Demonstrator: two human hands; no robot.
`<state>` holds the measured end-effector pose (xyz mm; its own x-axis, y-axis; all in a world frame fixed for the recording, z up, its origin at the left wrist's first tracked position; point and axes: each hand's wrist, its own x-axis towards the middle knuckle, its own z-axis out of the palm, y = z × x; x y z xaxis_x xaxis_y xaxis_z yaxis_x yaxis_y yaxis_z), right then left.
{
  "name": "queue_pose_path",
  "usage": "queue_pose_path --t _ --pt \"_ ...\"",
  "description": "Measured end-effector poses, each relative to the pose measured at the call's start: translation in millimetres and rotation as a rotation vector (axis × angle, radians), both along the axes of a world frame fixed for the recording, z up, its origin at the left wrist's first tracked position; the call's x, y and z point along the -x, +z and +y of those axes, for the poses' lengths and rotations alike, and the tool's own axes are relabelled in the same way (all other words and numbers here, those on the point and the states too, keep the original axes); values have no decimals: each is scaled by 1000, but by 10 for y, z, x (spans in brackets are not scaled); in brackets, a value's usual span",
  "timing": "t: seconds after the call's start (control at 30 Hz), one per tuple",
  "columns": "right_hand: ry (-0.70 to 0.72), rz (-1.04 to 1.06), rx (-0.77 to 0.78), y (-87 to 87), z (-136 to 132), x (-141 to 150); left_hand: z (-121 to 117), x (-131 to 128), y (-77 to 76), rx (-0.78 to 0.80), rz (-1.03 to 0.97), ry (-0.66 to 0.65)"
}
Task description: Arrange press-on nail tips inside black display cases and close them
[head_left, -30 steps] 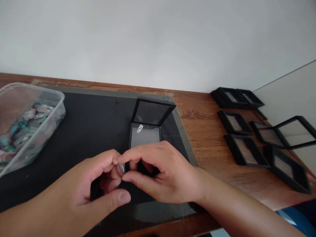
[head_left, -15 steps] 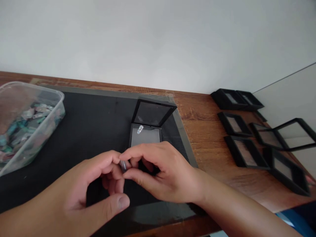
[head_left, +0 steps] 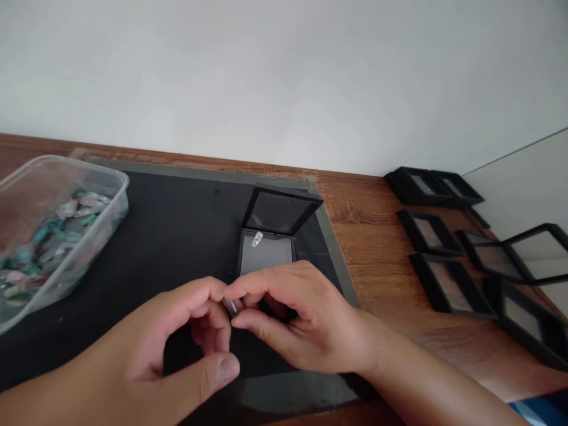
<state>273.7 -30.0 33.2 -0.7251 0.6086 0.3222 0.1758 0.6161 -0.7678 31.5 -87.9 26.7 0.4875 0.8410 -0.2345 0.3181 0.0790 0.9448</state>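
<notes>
My right hand point(head_left: 310, 319) pinches a small shiny, see-through piece that looks like a press-on nail point(head_left: 231, 306) between thumb and index finger. Against its near side rest the fingertips of my left hand point(head_left: 164, 343); these fingers are curled, with the thumb stretched out apart from them. Just beyond the hands an open black case point(head_left: 266, 257) has its clear-windowed lid raised. Inside, on the grey base towards the upper left, lies a sparkly decorated press-on nail point(head_left: 257, 239). The front of the case is hidden behind my right hand.
A clear plastic tub point(head_left: 122, 195) with many small coloured pieces stands at left on the black mat point(head_left: 177, 219). Several black window cases point(head_left: 430, 231), one of them open, lie on the wooden table point(head_left: 364, 236) at right. A pale wall rises behind.
The whole view has shifted slightly, so everything sits a little lower and further right. Both hands keep nearly the same pose, the small shiny piece still pinched in the right.
</notes>
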Motion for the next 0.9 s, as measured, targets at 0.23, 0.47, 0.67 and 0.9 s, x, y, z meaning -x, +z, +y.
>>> queue_pose_path --t 0.23,0.47,0.67,0.9 --pt "-17 -13 87 8 8 -1 22 32 -97 -65 29 -9" --pt "-104 -17 8 45 29 -23 14 52 -115 -219 76 33" --pt "-368 -293 17 165 153 -102 2 39 -80 -506 131 133" --pt "-576 -643 172 256 226 -91 -9 -11 -194 -663 228 263"
